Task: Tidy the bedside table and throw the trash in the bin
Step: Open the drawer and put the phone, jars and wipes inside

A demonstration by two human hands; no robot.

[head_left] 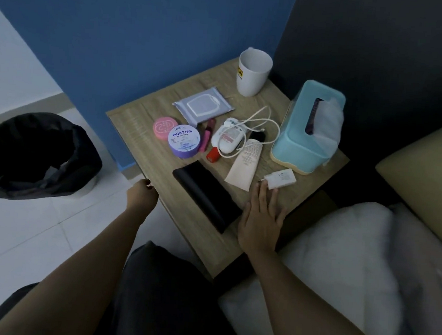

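Head view is showing me my right hand (262,218) lying flat and open on the near part of the wooden bedside table (144,124), grasping nothing, fingertips touching the small white charger plug (279,180). I am resting my left hand (143,191), curled, on the table's left edge; whether it is gripping I cannot tell. I am judging it best to pinch the plug by its sides, gathering the white cable (255,122) so nothing drags. The black-lined bin (35,155) is sitting on the floor, well left of the table.

Wooden bedside table (147,145), bearing white mug (252,73), teal tissue box (307,126), wipes packet (202,105), purple cream jar (184,141), black phone (207,195), white charger (280,178)
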